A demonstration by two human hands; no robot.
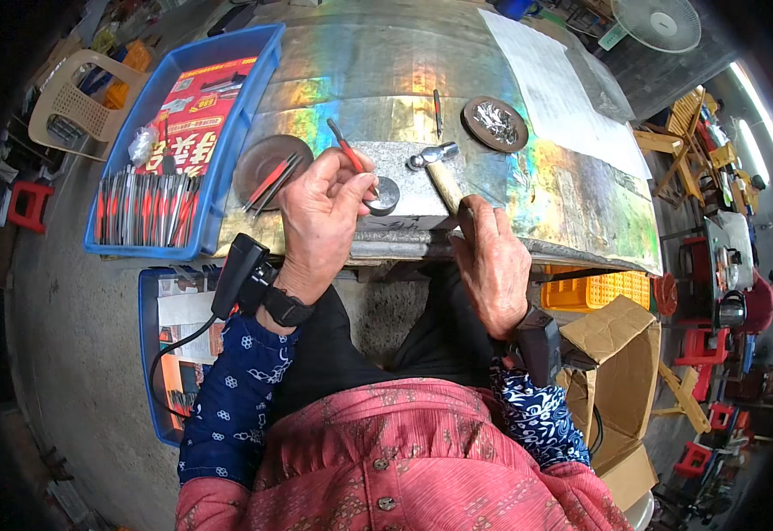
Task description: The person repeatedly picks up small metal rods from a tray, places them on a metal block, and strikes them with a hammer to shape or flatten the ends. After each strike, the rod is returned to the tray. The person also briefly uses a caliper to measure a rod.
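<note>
A small red-handled tool [348, 152] is held in the left hand [320, 217], the fingers closed on it, its tip placed on a round metal disc [384, 195] that lies on a grey block [404, 190]. A hammer [440, 173] is clamped in the right hand [493, 261], its head above the block. The block is set on the shiny tabletop [581, 195], near a blue tray [227, 62] of similar tools.

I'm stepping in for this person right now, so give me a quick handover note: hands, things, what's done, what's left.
Left hand: pinches a red-handled tool over the small round metal block.
Right hand: grips the hammer, head resting near the block.
Done: several red-handled pieces lie in the blue tray and on the brown dish.
Left: small metal parts sit in the other dish; how many remain, I can't tell.
</note>
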